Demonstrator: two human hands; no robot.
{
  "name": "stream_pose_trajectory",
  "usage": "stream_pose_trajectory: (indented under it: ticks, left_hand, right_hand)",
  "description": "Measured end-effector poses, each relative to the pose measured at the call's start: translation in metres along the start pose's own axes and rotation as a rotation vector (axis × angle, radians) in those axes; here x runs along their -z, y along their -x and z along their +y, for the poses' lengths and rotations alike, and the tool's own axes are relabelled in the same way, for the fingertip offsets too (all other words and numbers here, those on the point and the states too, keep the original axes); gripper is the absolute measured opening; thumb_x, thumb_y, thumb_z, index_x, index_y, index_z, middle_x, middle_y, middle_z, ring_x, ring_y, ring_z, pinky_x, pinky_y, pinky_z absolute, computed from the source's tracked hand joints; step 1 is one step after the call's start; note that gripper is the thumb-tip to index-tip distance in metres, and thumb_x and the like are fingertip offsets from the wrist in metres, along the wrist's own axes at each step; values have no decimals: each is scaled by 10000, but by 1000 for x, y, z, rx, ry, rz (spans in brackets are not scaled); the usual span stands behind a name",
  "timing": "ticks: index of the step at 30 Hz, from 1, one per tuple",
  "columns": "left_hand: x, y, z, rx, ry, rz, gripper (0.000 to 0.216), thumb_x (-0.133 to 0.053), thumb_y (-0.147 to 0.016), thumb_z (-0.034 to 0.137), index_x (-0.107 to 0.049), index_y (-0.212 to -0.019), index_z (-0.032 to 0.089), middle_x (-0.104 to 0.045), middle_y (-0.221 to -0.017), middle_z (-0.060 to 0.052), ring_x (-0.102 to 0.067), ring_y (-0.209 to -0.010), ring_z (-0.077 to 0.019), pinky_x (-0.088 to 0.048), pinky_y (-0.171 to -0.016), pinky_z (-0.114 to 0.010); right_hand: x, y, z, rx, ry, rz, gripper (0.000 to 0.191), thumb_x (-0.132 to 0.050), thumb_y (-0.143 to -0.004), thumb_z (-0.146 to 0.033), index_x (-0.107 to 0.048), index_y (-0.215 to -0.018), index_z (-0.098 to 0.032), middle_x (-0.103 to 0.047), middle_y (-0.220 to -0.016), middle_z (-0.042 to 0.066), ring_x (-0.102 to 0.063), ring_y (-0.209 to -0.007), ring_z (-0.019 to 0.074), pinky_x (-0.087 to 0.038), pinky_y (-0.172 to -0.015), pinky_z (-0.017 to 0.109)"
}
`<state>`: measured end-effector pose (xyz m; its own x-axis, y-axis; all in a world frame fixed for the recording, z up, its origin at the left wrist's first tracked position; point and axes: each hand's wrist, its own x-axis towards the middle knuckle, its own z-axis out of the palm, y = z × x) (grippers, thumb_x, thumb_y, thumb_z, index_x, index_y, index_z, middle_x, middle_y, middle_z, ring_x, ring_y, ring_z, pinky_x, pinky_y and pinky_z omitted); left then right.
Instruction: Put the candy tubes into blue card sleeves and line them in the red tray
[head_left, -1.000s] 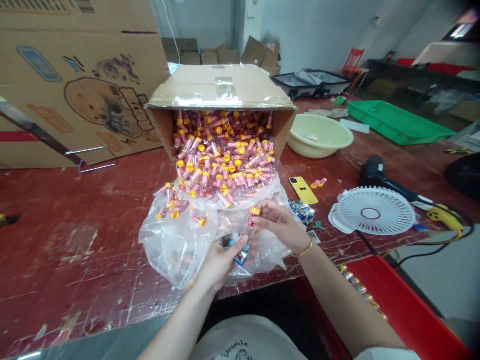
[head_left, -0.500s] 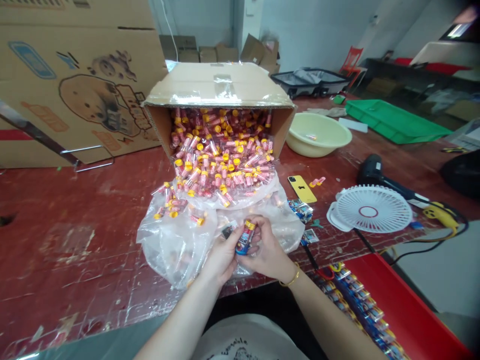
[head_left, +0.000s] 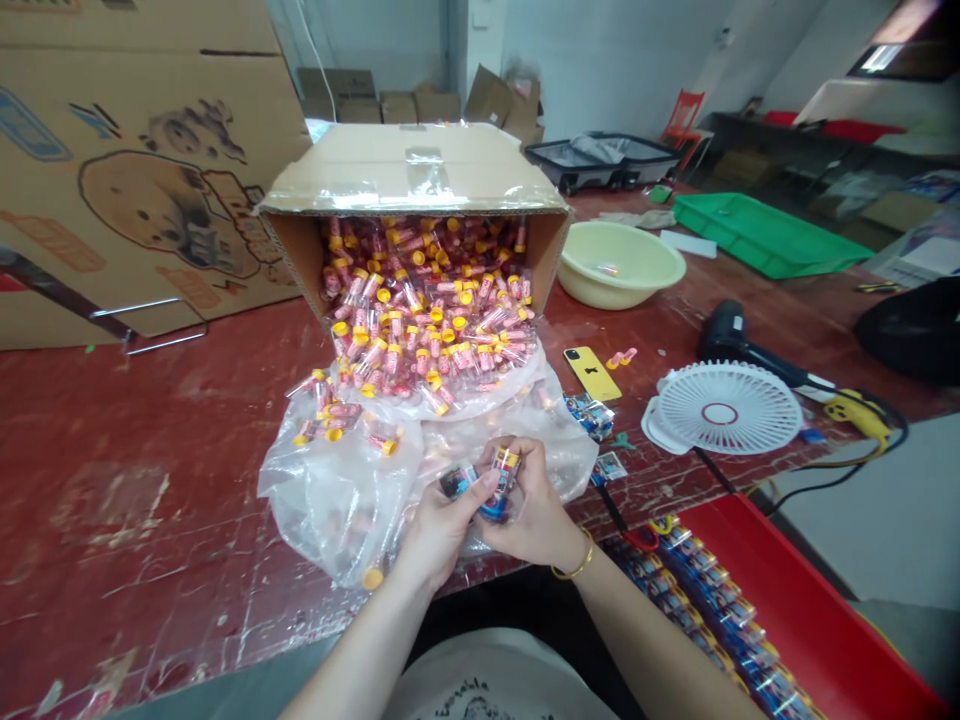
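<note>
Both hands meet above the plastic bag at the table's front edge. My right hand (head_left: 536, 510) is closed around a small yellow-capped tube (head_left: 504, 470) in a blue printed sleeve, held nearly upright. My left hand (head_left: 442, 525) is closed on flat printed sleeves (head_left: 456, 482), and its thumb presses against the tube. Fingers hide part of the tube. Behind the hands, a cardboard box (head_left: 405, 170) lies on its side, with many pink-filled tubes (head_left: 420, 345) with yellow caps spilling out onto the clear bag (head_left: 345, 520).
Right of the bag lie loose printed sleeves (head_left: 592, 415), a yellow phone (head_left: 592, 373), a white fan-like grille (head_left: 720, 410) and a heat gun (head_left: 750, 350). A pale basin (head_left: 622, 265) and green tray (head_left: 765, 235) stand behind. Sleeved tubes (head_left: 720, 610) line a red tray (head_left: 810, 600) at lower right.
My left thumb has moved up onto the front of the tube, and the sleeves in that hand show more. The whole scene has shifted slightly left as the head view turned right.
</note>
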<state>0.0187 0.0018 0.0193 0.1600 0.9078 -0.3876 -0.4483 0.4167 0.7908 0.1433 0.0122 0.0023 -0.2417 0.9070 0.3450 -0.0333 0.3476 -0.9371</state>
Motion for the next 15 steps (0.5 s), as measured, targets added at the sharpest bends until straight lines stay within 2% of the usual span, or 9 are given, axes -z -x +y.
stream_pose_trajectory:
  ticks: [8, 11, 13, 15]
  left_hand:
    - [4, -2, -1, -55, -23, 1, 402, -779, -695, 318, -682, -1011, 89, -674, -898, -109, -633, -877, -225, -516, -786, -303]
    - [1, -1, 1, -52, -80, 12, 460, -781, -681, 373, -676, -1027, 90, -674, -952, -112, -628, -928, -235, -514, -818, -285]
    - [-2, 2, 3, 19, -88, 41, 519, -752, -691, 451, -658, -1070, 111, -655, -1055, -110, -615, -980, -245, -524, -814, -281]
    - [-5, 5, 5, 128, -57, 75, 548, -759, -670, 468, -638, -1099, 148, -621, -1156, -96, -599, -1029, -267, -547, -770, -288]
  right_hand:
    - [2, -1, 2, -13, 54, 1, 639, -660, -620, -84, -294, -1125, -226, -430, -1094, 79, -536, -998, 186, -482, -861, 326]
    - [4, 0, -3, -31, 106, -1, 661, -677, -641, -102, -285, -1160, -220, -445, -1107, 86, -555, -991, 186, -485, -854, 316]
    - [14, 5, -6, -28, 151, 51, 653, -711, -651, -151, -286, -1141, -219, -446, -1121, 90, -555, -984, 184, -482, -852, 311]
    - [41, 18, -4, -42, 234, 144, 632, -731, -656, -216, -290, -1108, -214, -443, -1112, 92, -541, -977, 189, -475, -854, 316]
